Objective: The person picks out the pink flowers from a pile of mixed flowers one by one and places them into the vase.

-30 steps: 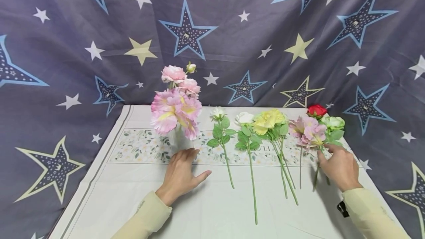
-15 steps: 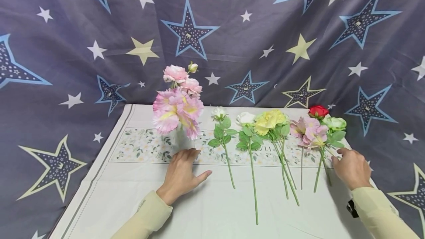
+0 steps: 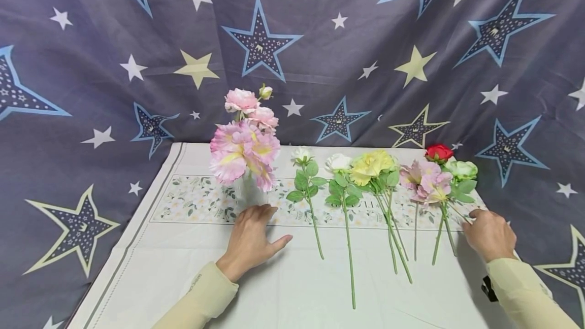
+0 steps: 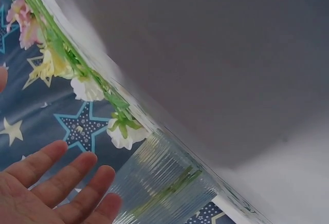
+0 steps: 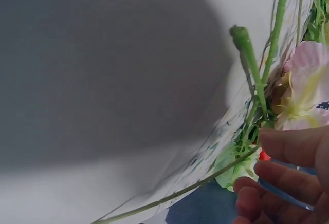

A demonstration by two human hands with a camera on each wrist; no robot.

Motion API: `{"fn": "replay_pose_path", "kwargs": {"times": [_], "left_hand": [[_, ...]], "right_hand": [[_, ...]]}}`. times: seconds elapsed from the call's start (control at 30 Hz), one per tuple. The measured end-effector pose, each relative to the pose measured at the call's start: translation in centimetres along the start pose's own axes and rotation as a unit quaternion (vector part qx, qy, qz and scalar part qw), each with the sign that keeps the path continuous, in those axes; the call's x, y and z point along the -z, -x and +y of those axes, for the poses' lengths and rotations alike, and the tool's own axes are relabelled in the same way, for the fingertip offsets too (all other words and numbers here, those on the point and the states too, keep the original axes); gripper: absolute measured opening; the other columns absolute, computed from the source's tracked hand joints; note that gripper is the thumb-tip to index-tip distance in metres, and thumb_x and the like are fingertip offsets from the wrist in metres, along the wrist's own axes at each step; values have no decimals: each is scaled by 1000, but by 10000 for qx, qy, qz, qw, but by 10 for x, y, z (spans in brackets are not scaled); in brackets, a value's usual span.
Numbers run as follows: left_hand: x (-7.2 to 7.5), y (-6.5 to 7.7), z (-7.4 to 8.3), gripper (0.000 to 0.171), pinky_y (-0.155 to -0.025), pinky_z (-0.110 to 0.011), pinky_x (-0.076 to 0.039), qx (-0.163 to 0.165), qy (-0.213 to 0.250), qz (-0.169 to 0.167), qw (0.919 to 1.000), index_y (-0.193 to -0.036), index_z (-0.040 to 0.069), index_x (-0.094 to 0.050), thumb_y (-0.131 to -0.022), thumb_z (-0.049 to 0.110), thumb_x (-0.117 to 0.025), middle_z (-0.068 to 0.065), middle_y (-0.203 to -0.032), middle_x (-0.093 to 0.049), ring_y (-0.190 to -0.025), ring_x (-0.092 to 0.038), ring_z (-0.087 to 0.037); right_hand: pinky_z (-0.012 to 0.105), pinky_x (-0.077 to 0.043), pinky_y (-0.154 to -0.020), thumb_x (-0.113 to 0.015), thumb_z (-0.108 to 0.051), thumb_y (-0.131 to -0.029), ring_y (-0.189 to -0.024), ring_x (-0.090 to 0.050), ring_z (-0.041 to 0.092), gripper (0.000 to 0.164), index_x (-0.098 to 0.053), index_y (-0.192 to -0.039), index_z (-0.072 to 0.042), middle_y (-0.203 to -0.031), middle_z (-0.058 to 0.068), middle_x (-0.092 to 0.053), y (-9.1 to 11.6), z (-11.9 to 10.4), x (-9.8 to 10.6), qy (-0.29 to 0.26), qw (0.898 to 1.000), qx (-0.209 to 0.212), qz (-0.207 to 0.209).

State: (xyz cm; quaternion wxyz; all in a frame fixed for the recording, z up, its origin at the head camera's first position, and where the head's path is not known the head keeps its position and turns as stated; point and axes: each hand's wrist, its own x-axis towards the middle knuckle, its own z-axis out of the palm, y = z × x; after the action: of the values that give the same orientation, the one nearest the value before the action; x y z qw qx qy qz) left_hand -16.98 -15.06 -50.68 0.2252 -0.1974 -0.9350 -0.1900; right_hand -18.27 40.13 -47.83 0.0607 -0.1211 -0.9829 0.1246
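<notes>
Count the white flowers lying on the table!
2. One white flower is nearest the vase; the other white flower is beside the yellow flower. More may be hidden under others.

Starry curtain [image 3: 315, 60] behind table [image 3: 283, 288], apparently cloth-covered.

Head view: set above the surface [image 3: 292, 288], facing forward and down toward the star-print curtain [image 3: 311, 55]; widest framing. Left wrist view: tilted, close by the left fingers [image 4: 67, 178], facing the ribbed vase [image 4: 169, 167] and white roses [image 4: 87, 88], both shared with the head view. Right wrist view: tilted, close by the right fingers [image 5: 290, 178]; the lying pink flower [image 5: 308, 85] recurs in all three.
</notes>
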Motion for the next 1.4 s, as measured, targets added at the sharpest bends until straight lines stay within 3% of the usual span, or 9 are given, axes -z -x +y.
{"fn": "replay_pose_path", "kwargs": {"times": [0.63,0.83,1.13,1.4], "left_hand": [[1,0,2,75,-98,-55,-48,-4,-11,-6,10000,-126,6,-69,-76,59,-83,-14,-123,-68,-115,-62,-35],[1,-1,2,75,-99,-54,-47,-18,5,29,10000,-126,5,-69,-75,58,-84,-15,-123,-68,-115,-61,-36],[0,-1,2,75,-97,-55,-48,-42,-30,73,10000,-125,6,-69,-75,59,-84,-14,-122,-69,-114,-62,-35],[-1,0,2,75,-97,-55,-48,-80,-75,112,9999,-125,6,-70,-75,59,-83,-15,-122,-69,-114,-62,-36]], "right_hand": [[64,-47,-62,-66,-9,-90,-82,-63,53,23,-70,-105,8,-104,35,-67,-1,8,-12,-52,9996,-244,-128],[62,-47,-59,-65,-6,-91,-73,-63,46,14,-73,-96,5,-91,29,-69,0,8,-12,-173,9997,-180,-39],[64,-47,-58,-66,-3,-88,-72,-63,51,12,-74,-92,4,-90,29,-70,5,3,-16,-420,9969,189,633],[63,-48,-59,-64,-2,-88,-69,-63,50,11,-73,-85,4,-82,26,-70,12,-11,-13,-516,9930,465,958]]}}
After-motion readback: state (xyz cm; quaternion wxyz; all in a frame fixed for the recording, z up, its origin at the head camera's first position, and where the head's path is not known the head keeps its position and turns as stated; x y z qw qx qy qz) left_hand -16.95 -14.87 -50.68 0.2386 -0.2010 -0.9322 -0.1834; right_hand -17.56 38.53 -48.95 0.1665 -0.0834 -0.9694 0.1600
